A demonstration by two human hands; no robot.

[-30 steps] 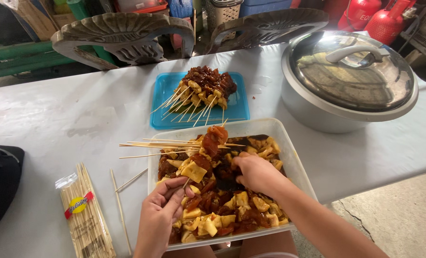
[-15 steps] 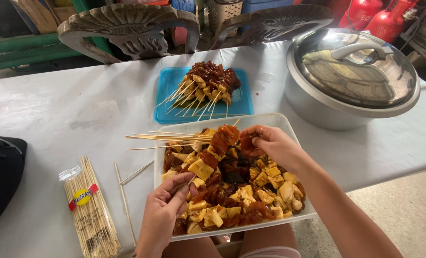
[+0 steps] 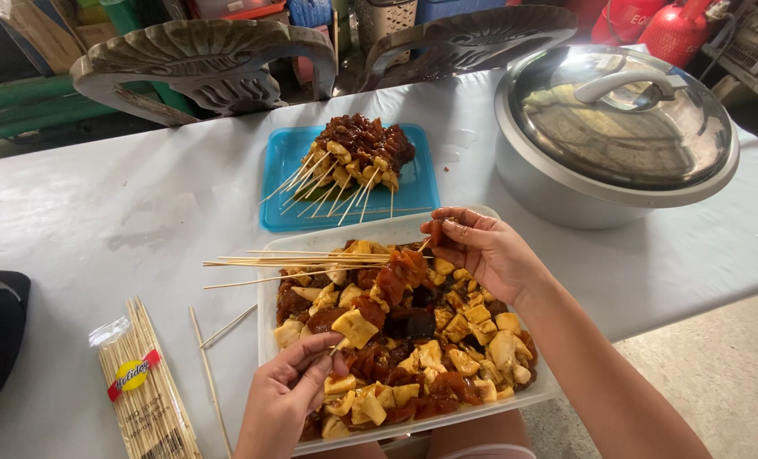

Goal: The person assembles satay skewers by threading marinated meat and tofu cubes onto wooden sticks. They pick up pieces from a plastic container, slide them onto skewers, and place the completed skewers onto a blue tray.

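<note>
Fingers of the left hand (image 3: 290,387) pinched a loaded skewer (image 3: 370,302) low over the clear tub (image 3: 268,285) of marinated pieces; the right hand (image 3: 481,251) pinched a dark meat piece (image 3: 436,231) at its tip. Left lay a clear skewer packet (image 3: 145,395) with a red-and-yellow label.

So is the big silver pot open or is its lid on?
Shut. The domed metal lid sits flat on the big silver pot, covering its whole rim, with its handle on top. What is inside cannot be seen.
</note>
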